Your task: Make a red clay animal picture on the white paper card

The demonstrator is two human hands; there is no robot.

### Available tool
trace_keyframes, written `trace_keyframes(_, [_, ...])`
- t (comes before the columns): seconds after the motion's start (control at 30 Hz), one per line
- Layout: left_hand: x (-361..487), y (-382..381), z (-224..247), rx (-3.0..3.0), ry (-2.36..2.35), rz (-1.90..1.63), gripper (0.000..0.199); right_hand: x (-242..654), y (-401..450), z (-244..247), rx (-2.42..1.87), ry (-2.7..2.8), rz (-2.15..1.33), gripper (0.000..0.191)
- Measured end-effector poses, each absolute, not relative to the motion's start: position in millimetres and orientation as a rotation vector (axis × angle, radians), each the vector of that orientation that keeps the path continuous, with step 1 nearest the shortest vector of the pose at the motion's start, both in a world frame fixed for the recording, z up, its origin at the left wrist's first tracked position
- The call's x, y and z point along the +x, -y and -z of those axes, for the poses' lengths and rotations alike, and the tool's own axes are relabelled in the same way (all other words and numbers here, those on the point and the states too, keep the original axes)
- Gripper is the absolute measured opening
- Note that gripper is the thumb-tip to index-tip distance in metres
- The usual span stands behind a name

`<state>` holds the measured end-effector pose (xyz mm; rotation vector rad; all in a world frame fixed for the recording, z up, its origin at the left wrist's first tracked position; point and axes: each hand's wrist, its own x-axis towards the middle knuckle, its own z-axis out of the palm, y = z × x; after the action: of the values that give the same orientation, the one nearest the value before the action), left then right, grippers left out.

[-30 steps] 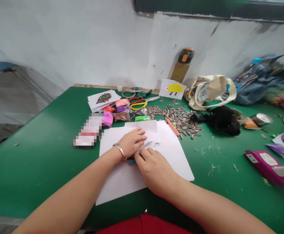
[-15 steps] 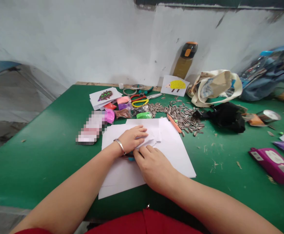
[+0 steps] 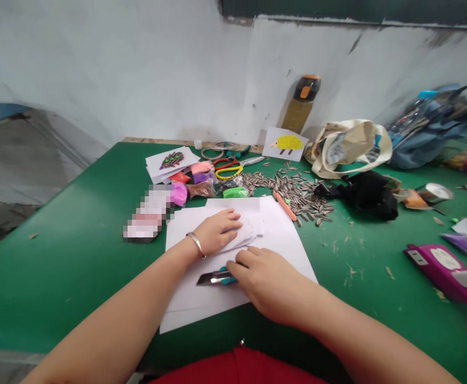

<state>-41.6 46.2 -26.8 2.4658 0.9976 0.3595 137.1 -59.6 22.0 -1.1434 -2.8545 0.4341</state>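
A utility knife (image 3: 213,278) with a dark blade and a blue-green body is in my right hand (image 3: 263,277), its blade pointing left just above the white paper. My left hand (image 3: 217,232), with a silver bracelet at the wrist, lies flat with fingers stretched over a folded white sheet (image 3: 244,234). That sheet rests on larger white sheets (image 3: 285,245) spread on the green table. My right palm hides most of the knife's handle.
Sunflower seeds (image 3: 301,192) lie beyond the paper, beside an orange stick (image 3: 284,207). Bagged coloured clay (image 3: 201,189), scissors (image 3: 229,169) and hedgehog pictures (image 3: 285,144) sit further back. Right of these are a cloth bag (image 3: 349,149), a black bag (image 3: 371,197) and a magenta case (image 3: 441,269).
My right hand has drawn back toward me and slightly right with the utility knife, bringing its blade into view clear of the folded sheet. My left hand stays on the paper.
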Motion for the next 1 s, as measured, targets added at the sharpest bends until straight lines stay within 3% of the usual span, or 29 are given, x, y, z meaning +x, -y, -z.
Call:
trace_keyframes(0.2, [-39.4, -38.1, 21.0, 2.557, -0.954, -0.343, 0.042, 226.8, 42.2, -51.4, -1.453, 2.631, -0.915, 0.028])
trace_keyframes(0.33, [-36.3, -30.4, 18.5, 2.651, -0.880, -0.287, 0.056, 285.3, 32.2, -42.7, -1.959, 2.179, -0.531, 0.035])
trace_keyframes(0.5, [-29.1, -20.3, 20.9, 2.757, -0.713, -0.374, 0.026, 328.3, 28.8, -24.0, -2.377, 1.910, -0.313, 0.035])
trace_keyframes(0.6, [-24.8, -16.0, 22.9, 2.834, -0.615, -0.526, 0.024, 346.5, 28.2, -15.5, -2.492, 1.839, -0.340, 0.035])
trace_keyframes(0.8, [-19.4, -9.6, 20.3, 2.944, -0.473, -0.699, 0.031, 345.0, 20.4, -11.9, -2.572, 1.804, -0.373, 0.037])
trace_keyframes(0.9, [-17.4, -7.5, 20.7, 2.949, -0.456, -0.693, 0.029, 306.3, 17.0, -19.6, -2.309, 1.828, -0.201, 0.042])
trace_keyframes(1.0, [-16.1, -5.8, 19.3, 2.926, -0.436, -0.664, 0.024, 253.5, 11.4, -24.3, -1.963, 1.966, -0.320, 0.035])
